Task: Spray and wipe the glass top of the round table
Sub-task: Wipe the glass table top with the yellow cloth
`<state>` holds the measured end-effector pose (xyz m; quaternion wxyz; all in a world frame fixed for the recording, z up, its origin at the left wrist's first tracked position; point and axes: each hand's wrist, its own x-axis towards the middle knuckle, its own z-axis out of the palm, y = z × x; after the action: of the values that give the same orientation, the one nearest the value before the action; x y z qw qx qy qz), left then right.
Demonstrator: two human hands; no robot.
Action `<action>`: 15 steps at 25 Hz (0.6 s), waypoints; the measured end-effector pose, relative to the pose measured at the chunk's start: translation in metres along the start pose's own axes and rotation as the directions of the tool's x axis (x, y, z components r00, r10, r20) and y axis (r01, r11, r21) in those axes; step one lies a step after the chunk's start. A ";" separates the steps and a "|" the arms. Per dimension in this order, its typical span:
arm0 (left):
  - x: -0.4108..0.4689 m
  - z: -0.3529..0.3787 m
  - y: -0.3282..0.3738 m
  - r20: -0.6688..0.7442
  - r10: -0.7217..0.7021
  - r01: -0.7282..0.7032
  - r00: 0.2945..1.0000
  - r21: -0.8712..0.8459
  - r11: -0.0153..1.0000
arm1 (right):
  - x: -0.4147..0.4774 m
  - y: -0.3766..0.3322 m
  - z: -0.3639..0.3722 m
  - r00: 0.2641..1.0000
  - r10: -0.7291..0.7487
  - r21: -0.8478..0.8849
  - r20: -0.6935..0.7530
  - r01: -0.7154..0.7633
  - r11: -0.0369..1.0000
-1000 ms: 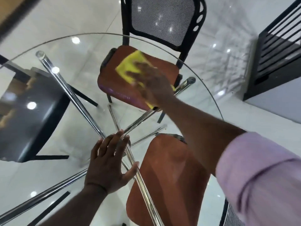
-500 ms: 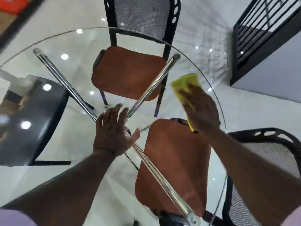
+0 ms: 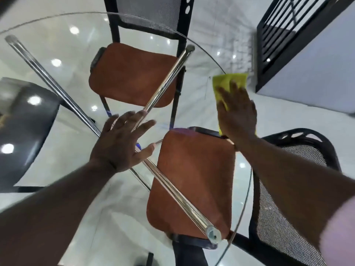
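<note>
The right hand [image 3: 238, 114] presses a yellow cloth [image 3: 228, 81] flat on the round glass table top [image 3: 249, 181] near its right rim, fingers straight and spread, probably for even pressure. The left hand [image 3: 121, 143], fingers splayed, braces mid-table. Crossed chrome legs [image 3: 167, 77] and brown-seated chairs [image 3: 132, 73] sit beneath the glass, out of the cloth's way.

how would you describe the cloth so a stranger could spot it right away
Find the round glass table top and follow its rim to the right. There the right hand presses flat on a cloth. It is the only bright yellow thing among brown chair seats and chrome legs.
</note>
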<state>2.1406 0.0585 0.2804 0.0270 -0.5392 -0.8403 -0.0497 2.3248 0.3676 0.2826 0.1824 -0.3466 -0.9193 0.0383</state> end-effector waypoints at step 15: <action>0.006 -0.006 -0.005 0.018 -0.054 0.055 0.998 -0.070 0.996 | 0.152 -0.085 0.063 0.897 -0.441 0.074 -0.016 0.441 0.895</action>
<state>2.1330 0.0613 0.2870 0.0000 -0.5172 -0.8525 -0.0756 2.1433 0.4057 0.2880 0.1988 -0.1221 -0.9719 0.0307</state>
